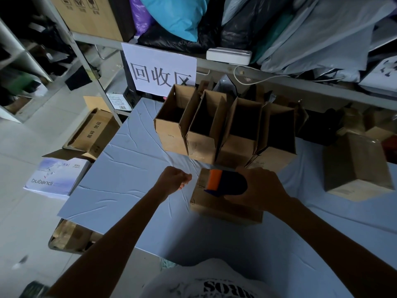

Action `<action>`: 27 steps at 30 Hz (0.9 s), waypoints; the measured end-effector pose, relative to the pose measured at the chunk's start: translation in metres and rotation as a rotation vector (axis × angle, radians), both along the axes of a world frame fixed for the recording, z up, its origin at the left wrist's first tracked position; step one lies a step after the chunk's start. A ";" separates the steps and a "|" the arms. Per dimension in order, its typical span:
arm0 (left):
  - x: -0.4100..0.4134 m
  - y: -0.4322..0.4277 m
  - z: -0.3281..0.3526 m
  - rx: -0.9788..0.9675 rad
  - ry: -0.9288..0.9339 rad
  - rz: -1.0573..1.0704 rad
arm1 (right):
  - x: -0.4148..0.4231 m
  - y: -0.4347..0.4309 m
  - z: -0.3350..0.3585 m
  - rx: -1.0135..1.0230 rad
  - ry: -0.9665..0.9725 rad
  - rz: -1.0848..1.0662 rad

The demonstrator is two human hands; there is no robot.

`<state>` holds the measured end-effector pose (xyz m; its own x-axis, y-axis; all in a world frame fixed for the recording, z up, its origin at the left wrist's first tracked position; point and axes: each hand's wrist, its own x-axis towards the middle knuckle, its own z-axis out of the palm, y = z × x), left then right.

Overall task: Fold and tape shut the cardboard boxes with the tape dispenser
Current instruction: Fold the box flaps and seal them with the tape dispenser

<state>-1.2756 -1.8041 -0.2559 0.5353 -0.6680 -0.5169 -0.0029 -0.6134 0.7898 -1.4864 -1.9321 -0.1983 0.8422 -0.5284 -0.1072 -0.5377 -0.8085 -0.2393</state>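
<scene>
Packing bench, head cam: a closed cardboard box (223,208) sits on the table directly under the person's right hand (263,188), which grips the orange-and-dark-blue tape dispenser (223,183) w/ fingers wrapped round its body, the orange end pressed on the box top at its left edge. The left hand (174,179) is curled into a fist just left of the box, clear of the cardboard and near the dispenser's orange end; the two hands are apart, w/ the box's left edge between them. The blue-grey table cover (126,181), creased, spreads under both forearms. Just beyond the hands stands a row of four open boxes (204,134), flaps up, packed side by side and touching; the nearest of them almost meets the far edge of the taped box. Well to the right of the right hand a larger brown box (356,168) rests closed on the same cover. Beyond the row, a white paper sign (159,69) w/ large black characters hangs from the metal shelf (96,38), which carries a blue bag (178,16), grey poly mailers (322,39) and a white plastic unit (228,55). Left of the left hand, down on the floor, lie a white "bubandi" box (55,179) and a brown carton (94,134) w/ printed characters.
</scene>
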 end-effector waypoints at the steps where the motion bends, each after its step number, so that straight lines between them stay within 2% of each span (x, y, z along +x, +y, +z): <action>1: 0.000 -0.001 0.000 0.001 -0.017 -0.008 | 0.001 0.002 -0.001 -0.007 -0.005 -0.004; 17: 0.009 -0.002 -0.009 0.043 -0.012 -0.081 | 0.006 0.006 -0.002 -0.046 0.085 -0.033; 21: 0.005 -0.002 -0.015 0.060 -0.002 -0.097 | 0.005 0.007 0.000 -0.010 0.071 -0.039; 27: -0.001 -0.001 -0.021 0.065 0.054 -0.097 | 0.008 0.010 0.000 -0.060 0.042 -0.034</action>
<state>-1.2761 -1.8053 -0.2770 0.4399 -0.6797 -0.5869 -0.0237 -0.6621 0.7491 -1.4784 -1.9216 -0.1987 0.8193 -0.5629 -0.1091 -0.5733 -0.8020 -0.1673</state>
